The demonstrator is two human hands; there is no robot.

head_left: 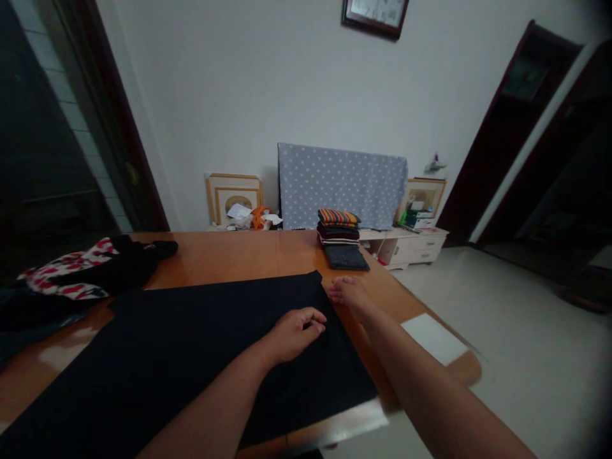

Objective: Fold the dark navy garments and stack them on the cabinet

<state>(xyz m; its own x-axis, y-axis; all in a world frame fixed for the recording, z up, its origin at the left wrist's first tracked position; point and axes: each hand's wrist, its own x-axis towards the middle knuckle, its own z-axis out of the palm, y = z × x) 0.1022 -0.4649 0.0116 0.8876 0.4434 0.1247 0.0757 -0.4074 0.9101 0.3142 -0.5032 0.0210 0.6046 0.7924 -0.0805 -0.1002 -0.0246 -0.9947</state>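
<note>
A large dark cloth [191,344], black or deep navy, lies spread flat over the wooden table [229,255]. My left hand [297,331] is over the right part of the cloth, thumb and fingers curved and apart, with nothing between them. Whether its fingertips touch the fabric I cannot tell. Just beyond the cloth's right edge, near its far right corner, is my right hand [349,292]. Its fingers point left toward that edge and look loosely stretched, holding nothing visible.
A stack of folded fabrics [338,229], striped on top, stands at the table's far edge. Crumpled clothes [95,268] lie at left, and a white sheet [434,338] at right. Behind are a dotted grey cover [342,185] and a white cabinet [415,248].
</note>
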